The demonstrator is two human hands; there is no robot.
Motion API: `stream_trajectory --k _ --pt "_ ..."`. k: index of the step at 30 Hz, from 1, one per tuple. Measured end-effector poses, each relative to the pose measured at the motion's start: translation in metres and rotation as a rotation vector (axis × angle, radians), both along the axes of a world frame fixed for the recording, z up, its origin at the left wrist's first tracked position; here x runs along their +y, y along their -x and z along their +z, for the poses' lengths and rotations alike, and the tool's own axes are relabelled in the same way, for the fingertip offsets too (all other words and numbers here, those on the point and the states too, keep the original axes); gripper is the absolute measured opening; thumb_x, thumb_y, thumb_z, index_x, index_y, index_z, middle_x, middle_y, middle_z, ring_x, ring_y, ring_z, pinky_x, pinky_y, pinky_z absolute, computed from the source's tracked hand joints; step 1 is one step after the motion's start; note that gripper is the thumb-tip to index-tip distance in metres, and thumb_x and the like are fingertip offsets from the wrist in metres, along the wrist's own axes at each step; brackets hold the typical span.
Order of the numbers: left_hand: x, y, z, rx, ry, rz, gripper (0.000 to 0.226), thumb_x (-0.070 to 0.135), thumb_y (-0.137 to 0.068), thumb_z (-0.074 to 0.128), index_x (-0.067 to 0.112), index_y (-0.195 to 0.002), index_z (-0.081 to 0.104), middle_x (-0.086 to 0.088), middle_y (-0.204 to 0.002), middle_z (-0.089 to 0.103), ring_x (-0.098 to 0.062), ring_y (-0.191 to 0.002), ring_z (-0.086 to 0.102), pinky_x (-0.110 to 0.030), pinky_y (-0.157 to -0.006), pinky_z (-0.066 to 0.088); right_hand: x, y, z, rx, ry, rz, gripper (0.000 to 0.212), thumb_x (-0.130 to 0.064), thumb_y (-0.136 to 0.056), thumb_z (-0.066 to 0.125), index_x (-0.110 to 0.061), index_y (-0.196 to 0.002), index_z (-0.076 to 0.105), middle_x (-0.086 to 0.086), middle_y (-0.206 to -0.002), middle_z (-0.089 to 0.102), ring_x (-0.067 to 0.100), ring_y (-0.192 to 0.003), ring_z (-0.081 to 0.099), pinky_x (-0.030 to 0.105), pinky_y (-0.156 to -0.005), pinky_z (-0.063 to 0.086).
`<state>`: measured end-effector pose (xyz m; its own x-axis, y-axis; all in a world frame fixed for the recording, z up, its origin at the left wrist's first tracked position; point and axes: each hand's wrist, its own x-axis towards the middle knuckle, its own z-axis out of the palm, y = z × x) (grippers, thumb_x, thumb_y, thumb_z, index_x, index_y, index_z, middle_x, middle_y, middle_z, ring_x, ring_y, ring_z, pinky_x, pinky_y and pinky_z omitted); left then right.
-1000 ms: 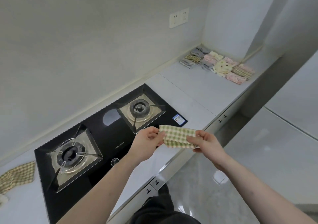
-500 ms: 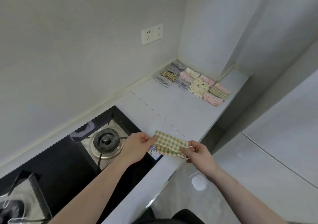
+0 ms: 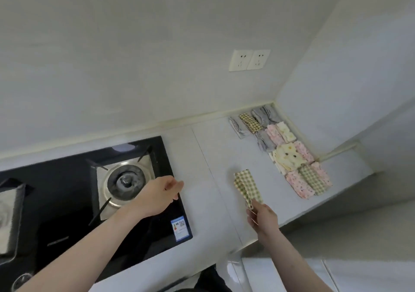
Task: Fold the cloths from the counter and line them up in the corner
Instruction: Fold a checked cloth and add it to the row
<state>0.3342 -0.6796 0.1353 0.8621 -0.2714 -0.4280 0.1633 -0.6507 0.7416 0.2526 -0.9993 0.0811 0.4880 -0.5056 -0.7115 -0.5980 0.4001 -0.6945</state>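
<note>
Left hand (image 3: 161, 194) has let go, fingers loose over the hob (image 3: 89, 193), right hand (image 3: 261, 216) alone pinching the folded check cloth (image 3: 247, 185) above the table (image 3: 213, 157), short of the corner rows (image 3: 289, 152); placing remains.

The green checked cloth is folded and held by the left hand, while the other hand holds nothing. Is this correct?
Not quite. The head view shows the right hand pinching the folded green checked cloth by its near end; it is the left hand, over the hob's edge, that holds nothing.
</note>
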Motion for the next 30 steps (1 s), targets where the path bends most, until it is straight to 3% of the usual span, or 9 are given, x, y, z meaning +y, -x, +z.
stream_trajectory --k 3,9,14,17,19,22,24,27,30 --pt "-0.015 -0.002 -0.002 0.052 -0.016 0.05 0.042 0.059 -0.101 0.05 0.023 -0.087 0.067 0.009 -0.084 0.075 -0.018 -0.079 0.072 -0.041 -0.085 0.061 -0.037 -0.041 -0.018 0.057 -0.041 -0.03 0.013 -0.014 -0.101 0.059 -0.003 -0.106 0.064 0.014 -0.098 0.069 0.021 -0.084 0.067 0.032 -0.073 0.057" --pt "-0.046 -0.02 0.002 0.05 -0.016 0.144 0.044 0.068 -0.091 0.049 0.028 -0.088 0.068 0.012 -0.086 0.074 -0.016 -0.083 0.071 -0.042 -0.087 0.059 -0.093 -0.121 -0.046 0.085 0.005 0.047 0.008 -0.01 -0.099 0.061 -0.007 -0.092 0.062 0.011 -0.081 0.067 0.018 -0.065 0.062 0.02 -0.041 0.05" --pt "-0.078 -0.028 0.004 0.025 -0.03 0.204 0.037 0.061 -0.097 0.051 0.03 -0.086 0.067 0.013 -0.083 0.075 -0.015 -0.08 0.071 -0.042 -0.089 0.057 -0.125 -0.179 -0.066 0.1 0.073 0.205 0.014 -0.012 -0.101 0.057 -0.008 -0.088 0.061 0.009 -0.075 0.064 0.016 -0.054 0.057 0.018 -0.035 0.04" --pt "-0.096 -0.03 0.007 0.027 -0.023 0.237 0.033 0.053 -0.101 0.054 0.026 -0.087 0.068 0.009 -0.084 0.076 -0.015 -0.082 0.07 -0.04 -0.089 0.057 -0.136 -0.201 -0.07 0.11 0.137 0.389 0.021 -0.022 -0.102 0.056 -0.012 -0.083 0.058 0.007 -0.077 0.062 0.016 -0.057 0.062 0.026 -0.05 0.053" --pt "-0.105 -0.029 0.008 0.029 -0.019 0.262 0.033 0.051 -0.101 0.056 0.024 -0.088 0.069 0.007 -0.084 0.076 -0.015 -0.081 0.071 -0.038 -0.087 0.057 -0.14 -0.205 -0.081 0.2 0.336 0.564 0.031 -0.037 -0.101 0.058 -0.009 -0.089 0.062 0.01 -0.084 0.068 0.022 -0.069 0.064 0.041 -0.067 0.059" --pt "-0.111 -0.026 0.005 0.041 -0.025 0.284 0.032 0.052 -0.101 0.056 0.025 -0.088 0.069 0.008 -0.085 0.076 -0.012 -0.079 0.071 -0.039 -0.087 0.058 -0.132 -0.198 -0.088 0.273 0.52 0.655 0.07 -0.053 -0.097 0.059 0.004 -0.137 0.047 0.025 -0.132 0.06 0.033 -0.113 0.063 0.045 -0.094 0.05" --pt "-0.113 -0.023 0.004 0.056 -0.035 0.301 0.032 0.051 -0.101 0.057 0.025 -0.088 0.069 0.008 -0.084 0.076 -0.011 -0.078 0.071 -0.039 -0.087 0.057 -0.126 -0.196 -0.093 0.233 0.498 0.618 0.073 -0.052 -0.098 0.059 0.004 -0.141 0.041 0.024 -0.138 0.055 0.04 -0.126 0.057 0.04 -0.094 0.045" --pt "-0.116 -0.02 0.001 0.078 -0.043 0.323 0.03 0.049 -0.101 0.057 0.024 -0.089 0.068 0.008 -0.084 0.076 -0.013 -0.079 0.071 -0.039 -0.089 0.057 -0.129 -0.205 -0.12 0.203 0.414 0.574 0.071 -0.071 -0.084 0.051 -0.005 -0.111 0.063 0.015 -0.111 0.071 0.038 -0.096 0.071 0.043 -0.084 0.058" --pt "-0.117 -0.016 0.0 0.09 -0.057 0.331 0.029 0.049 -0.101 0.057 0.024 -0.09 0.068 0.008 -0.085 0.076 -0.011 -0.079 0.071 -0.037 -0.088 0.056 -0.122 -0.211 -0.109 0.149 0.31 0.543 0.048 -0.047 -0.101 0.05 -0.006 -0.08 0.061 0.011 -0.071 0.067 0.027 -0.056 0.063 0.033 -0.051 0.049"
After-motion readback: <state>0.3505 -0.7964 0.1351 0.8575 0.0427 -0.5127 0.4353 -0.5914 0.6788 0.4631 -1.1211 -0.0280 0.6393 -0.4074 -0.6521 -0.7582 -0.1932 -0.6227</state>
